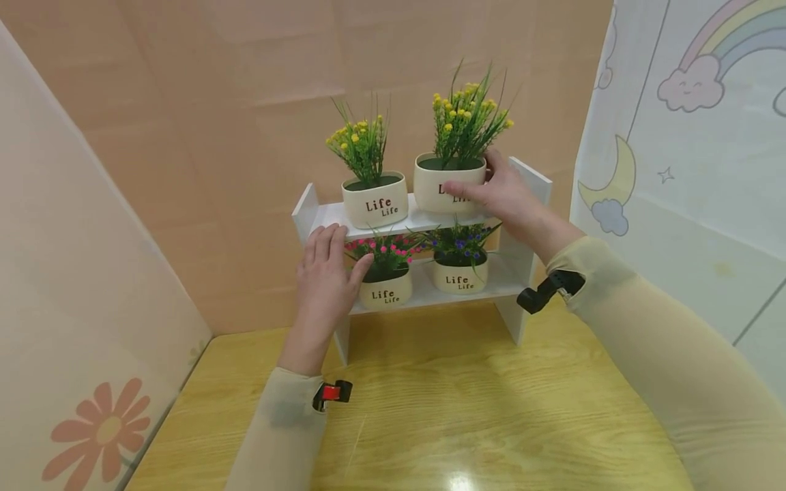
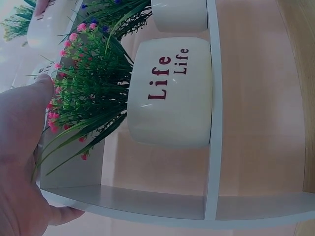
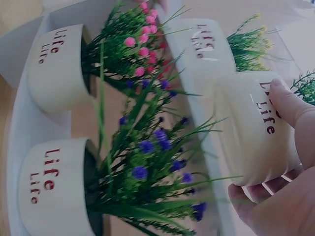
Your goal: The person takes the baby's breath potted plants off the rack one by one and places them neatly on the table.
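Right hand: grips right yellow-flowered pot; thumb partly covers upper "Life".
Pot position: right half of upper shelf; contact unclear.
Left hand: fingers extended at upper shelf's left end.
Lettering: "Life Life", dark red, also on left yellow-flowered pot, pink-flowered pot, blue-flowered pot.

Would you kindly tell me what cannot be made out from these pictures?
- Head view: the right hand hides part of the lettering on the upper right pot.
- Head view: the left hand covers the middle of the white shelf's left side panel.
- Left wrist view: the top edge crops the lower right pot, losing its lettering.
- Right wrist view: the right edge cuts off part of the upper right pot's plant.
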`<move>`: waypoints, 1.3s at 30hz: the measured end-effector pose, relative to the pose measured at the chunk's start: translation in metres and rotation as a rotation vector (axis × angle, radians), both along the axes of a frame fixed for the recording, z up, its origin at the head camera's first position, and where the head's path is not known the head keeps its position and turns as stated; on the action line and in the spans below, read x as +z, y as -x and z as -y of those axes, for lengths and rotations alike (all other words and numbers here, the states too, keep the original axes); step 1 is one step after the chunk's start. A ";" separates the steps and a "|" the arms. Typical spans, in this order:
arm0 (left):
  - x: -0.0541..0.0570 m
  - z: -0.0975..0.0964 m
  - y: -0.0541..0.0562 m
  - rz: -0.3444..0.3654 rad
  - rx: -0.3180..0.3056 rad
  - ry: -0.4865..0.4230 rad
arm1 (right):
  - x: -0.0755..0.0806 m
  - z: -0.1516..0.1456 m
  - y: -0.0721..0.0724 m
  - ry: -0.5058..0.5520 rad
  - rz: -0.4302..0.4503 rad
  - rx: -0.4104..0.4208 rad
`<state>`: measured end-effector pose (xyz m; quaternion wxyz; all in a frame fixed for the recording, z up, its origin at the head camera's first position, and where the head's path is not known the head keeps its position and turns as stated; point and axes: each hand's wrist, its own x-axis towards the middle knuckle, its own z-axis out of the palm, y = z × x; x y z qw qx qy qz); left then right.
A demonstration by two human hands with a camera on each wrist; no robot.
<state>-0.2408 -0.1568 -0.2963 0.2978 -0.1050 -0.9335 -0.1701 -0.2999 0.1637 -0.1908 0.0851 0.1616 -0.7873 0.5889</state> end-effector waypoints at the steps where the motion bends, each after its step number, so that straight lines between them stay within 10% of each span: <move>1: 0.000 0.000 0.000 -0.003 0.000 0.000 | 0.002 0.000 -0.002 -0.002 -0.005 -0.007; 12: -0.001 0.003 -0.001 -0.022 0.011 -0.001 | 0.012 0.001 -0.030 -0.046 -0.019 0.011; 39: 0.000 -0.001 0.000 -0.007 0.010 -0.021 | -0.030 -0.020 -0.085 0.011 -0.099 0.026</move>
